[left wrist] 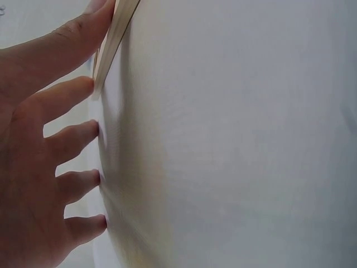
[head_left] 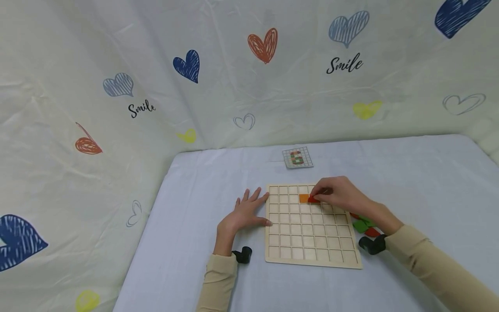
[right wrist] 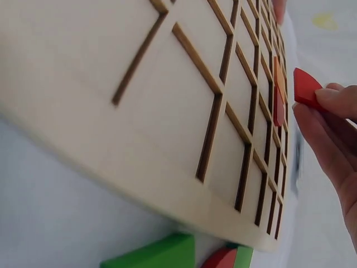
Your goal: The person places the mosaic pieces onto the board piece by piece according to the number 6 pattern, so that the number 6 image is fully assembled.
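Note:
A wooden grid board (head_left: 295,240) lies flat on the white cloth. My right hand (head_left: 341,193) is over its upper part and pinches a red quarter-round tile (right wrist: 306,88) between thumb and fingers, held just off the board in the right wrist view. An orange square tile (head_left: 303,198) sits in a cell near the top. Beside it lies another red tile (right wrist: 278,107), set in the grid. My left hand (head_left: 245,214) spreads its fingers at the board's left edge, with the thumb and index finger touching the edge and the other fingertips on the cloth.
Several loose green tiles (head_left: 360,225) and red tiles (head_left: 372,232) lie at the board's right edge, partly under the right forearm. A small card (head_left: 298,157) with a printed coloured grid lies beyond the board. A patterned cloth wall (head_left: 218,104) rises behind the table.

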`<state>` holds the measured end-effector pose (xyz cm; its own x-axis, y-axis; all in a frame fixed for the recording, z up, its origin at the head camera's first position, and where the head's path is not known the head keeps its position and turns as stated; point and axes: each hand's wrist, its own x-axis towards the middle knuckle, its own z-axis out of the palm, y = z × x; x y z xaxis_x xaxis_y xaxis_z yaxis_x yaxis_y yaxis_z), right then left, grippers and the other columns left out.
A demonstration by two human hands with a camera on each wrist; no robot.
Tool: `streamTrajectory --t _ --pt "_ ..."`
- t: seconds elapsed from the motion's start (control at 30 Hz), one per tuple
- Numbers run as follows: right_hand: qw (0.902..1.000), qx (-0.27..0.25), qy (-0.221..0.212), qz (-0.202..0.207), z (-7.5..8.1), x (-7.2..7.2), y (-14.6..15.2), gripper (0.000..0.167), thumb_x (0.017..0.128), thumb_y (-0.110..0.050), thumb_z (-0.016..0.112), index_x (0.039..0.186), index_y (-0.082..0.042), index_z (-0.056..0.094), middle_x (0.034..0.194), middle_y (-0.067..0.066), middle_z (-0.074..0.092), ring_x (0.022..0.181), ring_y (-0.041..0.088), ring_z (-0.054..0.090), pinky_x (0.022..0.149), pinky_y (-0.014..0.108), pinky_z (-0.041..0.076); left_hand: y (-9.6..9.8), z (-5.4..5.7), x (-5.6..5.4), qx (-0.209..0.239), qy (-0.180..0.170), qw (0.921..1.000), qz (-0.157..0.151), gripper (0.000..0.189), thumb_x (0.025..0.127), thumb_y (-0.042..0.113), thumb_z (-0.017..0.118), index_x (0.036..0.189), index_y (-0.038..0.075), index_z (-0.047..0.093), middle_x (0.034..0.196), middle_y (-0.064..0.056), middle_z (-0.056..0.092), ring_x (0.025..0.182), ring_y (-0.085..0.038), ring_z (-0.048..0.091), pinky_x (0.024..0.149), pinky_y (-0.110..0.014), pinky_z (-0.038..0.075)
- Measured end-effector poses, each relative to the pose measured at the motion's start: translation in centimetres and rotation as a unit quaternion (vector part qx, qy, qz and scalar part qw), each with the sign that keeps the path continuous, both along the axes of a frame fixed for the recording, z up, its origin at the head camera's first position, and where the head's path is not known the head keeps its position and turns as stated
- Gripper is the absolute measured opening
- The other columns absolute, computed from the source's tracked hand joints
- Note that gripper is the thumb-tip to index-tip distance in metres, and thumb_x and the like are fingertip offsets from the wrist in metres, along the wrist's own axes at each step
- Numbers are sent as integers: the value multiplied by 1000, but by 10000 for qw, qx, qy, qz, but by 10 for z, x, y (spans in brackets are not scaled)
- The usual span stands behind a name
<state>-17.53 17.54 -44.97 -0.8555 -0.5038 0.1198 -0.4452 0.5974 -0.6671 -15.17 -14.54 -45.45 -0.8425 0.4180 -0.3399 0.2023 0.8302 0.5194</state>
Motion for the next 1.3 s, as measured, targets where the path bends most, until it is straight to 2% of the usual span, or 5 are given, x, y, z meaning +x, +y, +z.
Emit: streamTrajectory --t 0.13,0.43,0.77,0.93,1.3 --pt "9998 -158 3 114 -3 -5 -8 15 88 2 75 99 -9 78 96 -1 77 89 18 72 81 34 63 0 0 0 -28 -10 10000 23 91 89 40 80 164 22 31 174 -6 12 160 -41 -4 126 -65 4" --pt "9979 -222 332 501 -7 -16 -30 14 87 3 77 96 -7 80 94 2 76 88 22 72 77 31 63 1 -3 -1 -104 7 9999 68 91 89 41 80 164 24 31 174 -5 12 160 -40 -3 126 -64 4" --pt "9962 30 380 783 -9 -21 -46 10 89 0 77 96 -6 80 94 4 75 86 22 73 76 34 62 1 -2 0 -68 -11 9999 115 90 89 41 79 164 24 31 174 -5 12 160 -40 -3 127 -63 4" --pt "9948 296 512 828 -11 -23 -51 8 89 -1 77 94 -7 81 92 3 75 83 20 71 74 34 61 1 -3 -1 -40 -41 9999 107 90 89 41 80 163 23 31 174 -6 13 160 -40 -3 127 -63 4" --pt "9879 484 877 1185 -10 -27 -54 12 90 4 73 92 -5 82 91 9 74 85 25 71 76 40 61 1 -3 -1 -45 6 10000 77 90 90 42 79 163 22 31 173 -7 13 160 -41 -2 126 -64 5"
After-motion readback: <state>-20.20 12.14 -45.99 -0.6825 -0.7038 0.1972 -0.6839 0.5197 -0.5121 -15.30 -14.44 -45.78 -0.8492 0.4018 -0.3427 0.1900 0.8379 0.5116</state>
